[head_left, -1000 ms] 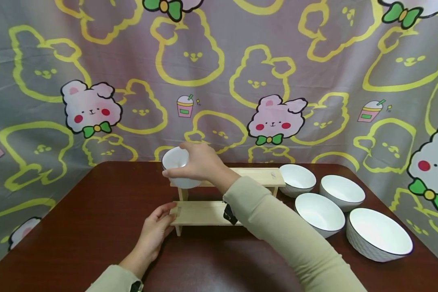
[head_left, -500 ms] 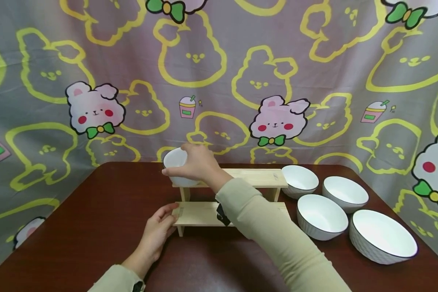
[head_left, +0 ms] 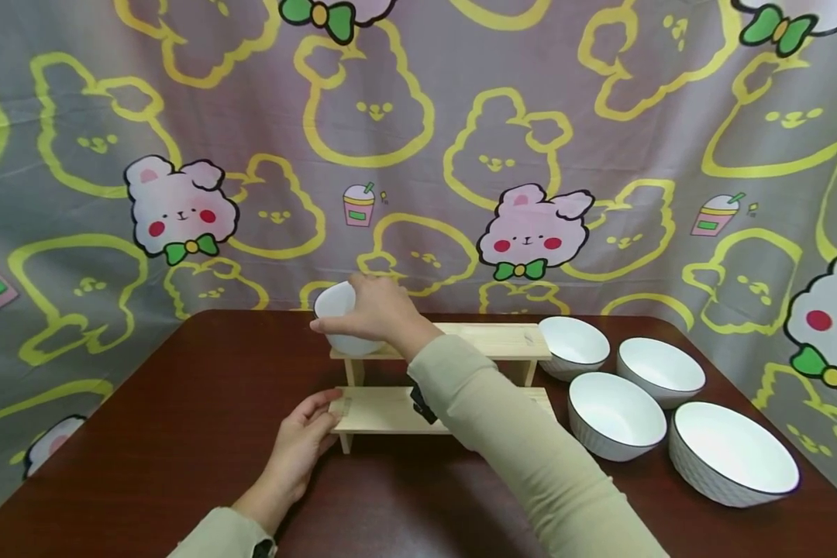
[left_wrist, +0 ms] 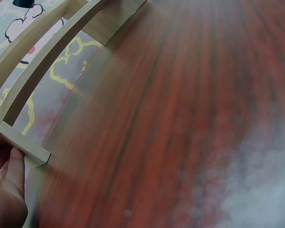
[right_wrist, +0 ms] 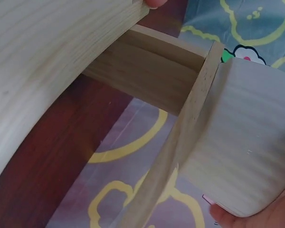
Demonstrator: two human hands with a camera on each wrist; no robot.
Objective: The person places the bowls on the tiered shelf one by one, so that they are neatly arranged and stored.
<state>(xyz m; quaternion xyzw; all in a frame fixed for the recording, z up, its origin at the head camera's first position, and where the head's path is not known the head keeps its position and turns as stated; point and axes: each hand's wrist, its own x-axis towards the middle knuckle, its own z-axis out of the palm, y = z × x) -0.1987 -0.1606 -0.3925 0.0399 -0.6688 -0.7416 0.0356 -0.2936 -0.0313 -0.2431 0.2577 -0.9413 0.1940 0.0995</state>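
A white bowl (head_left: 342, 339) with a dark rim is at the left end of the upper board of a two-tier wooden rack (head_left: 384, 409). My right hand (head_left: 380, 314) grips the bowl from above, thumb on the near side and fingers across the far rim. In the right wrist view the bowl's pale side (right_wrist: 247, 137) meets the upper board's edge, with fingertips below it. My left hand (head_left: 300, 442) holds the left end of the lower board. The left wrist view shows its fingers (left_wrist: 16, 168) against the rack's end support; part of that hand is cut off.
To the right of the rack, several white bowls (head_left: 617, 418) with dark rims stand upright on the dark wooden table (head_left: 202, 403). The nearest one (head_left: 732, 449) looks larger, with a textured outside. A patterned cloth (head_left: 418, 116) hangs behind the table.
The bowl in my right hand has come down slightly onto the upper board. My left hand keeps its hold on the rack. The head view has shifted slightly.
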